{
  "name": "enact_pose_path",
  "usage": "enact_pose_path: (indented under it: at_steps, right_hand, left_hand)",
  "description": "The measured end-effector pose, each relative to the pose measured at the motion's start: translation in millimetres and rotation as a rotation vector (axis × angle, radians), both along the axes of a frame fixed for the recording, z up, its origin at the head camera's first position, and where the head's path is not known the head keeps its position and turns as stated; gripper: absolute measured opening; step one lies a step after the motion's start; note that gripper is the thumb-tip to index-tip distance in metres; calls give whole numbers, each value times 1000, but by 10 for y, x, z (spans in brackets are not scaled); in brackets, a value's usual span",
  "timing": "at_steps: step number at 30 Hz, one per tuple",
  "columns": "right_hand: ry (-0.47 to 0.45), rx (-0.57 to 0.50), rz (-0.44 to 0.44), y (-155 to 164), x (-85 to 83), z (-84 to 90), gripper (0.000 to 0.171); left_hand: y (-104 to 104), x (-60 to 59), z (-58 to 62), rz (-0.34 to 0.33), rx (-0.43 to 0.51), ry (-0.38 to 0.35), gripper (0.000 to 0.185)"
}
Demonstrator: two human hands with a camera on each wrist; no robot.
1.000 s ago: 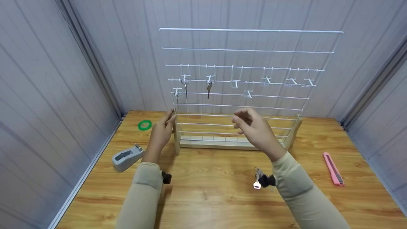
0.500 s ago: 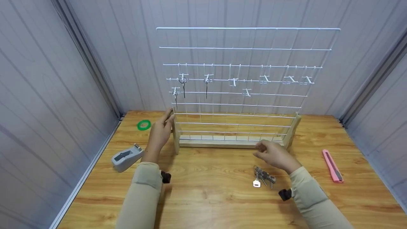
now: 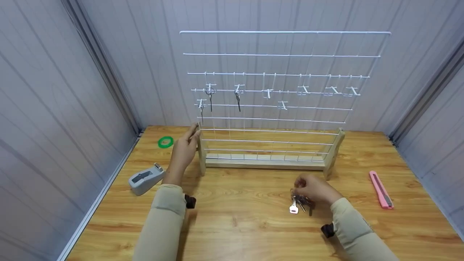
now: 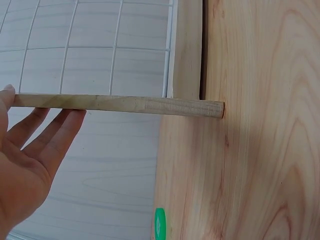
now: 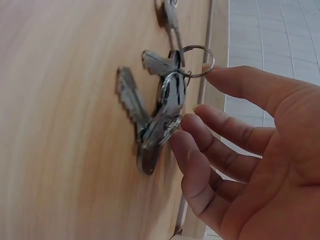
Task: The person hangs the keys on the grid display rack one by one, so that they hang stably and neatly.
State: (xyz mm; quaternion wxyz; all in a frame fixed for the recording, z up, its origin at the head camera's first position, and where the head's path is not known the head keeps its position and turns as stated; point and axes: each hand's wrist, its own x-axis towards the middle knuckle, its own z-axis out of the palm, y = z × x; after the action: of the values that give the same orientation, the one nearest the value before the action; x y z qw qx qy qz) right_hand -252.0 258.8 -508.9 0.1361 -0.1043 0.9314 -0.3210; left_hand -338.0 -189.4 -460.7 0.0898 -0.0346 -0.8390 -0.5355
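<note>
A white wire grid rack [image 3: 232, 55] stands in a wooden base [image 3: 264, 164] at the back of the table. Three keys hang on its left hooks, one of them a key [image 3: 238, 99] in the upper row; the hooks [image 3: 303, 90] to the right are bare. My left hand [image 3: 184, 149] rests with straight fingers against the rack's left wooden post [image 3: 200, 152], also seen as the post [image 4: 150, 106] beside my left hand [image 4: 30, 150]. My right hand [image 3: 313, 188] is down on a bunch of keys [image 3: 298, 206] lying on the table. In the right wrist view my right hand [image 5: 250, 165] touches the keys [image 5: 160, 115] with lightly bent fingertips, the forefinger at the ring [image 5: 197, 61].
A green tape roll [image 3: 165, 142] and a grey tape dispenser [image 3: 145, 177] lie left of the rack. A pink utility knife [image 3: 380, 190] lies at the right. Grey panel walls close in the wooden table [image 3: 235, 228] on three sides.
My right hand has come down from in front of the rack to the bunch of keys on the table. The left hand has stayed at the post.
</note>
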Motion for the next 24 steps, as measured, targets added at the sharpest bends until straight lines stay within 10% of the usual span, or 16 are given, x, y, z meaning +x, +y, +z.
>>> enact_pose_path:
  at_steps: [24]
  right_hand:
    - [-79,-13,-40,-45,-43,-81,23]
  left_hand:
    - [9,2,-16,17,15,11,51]
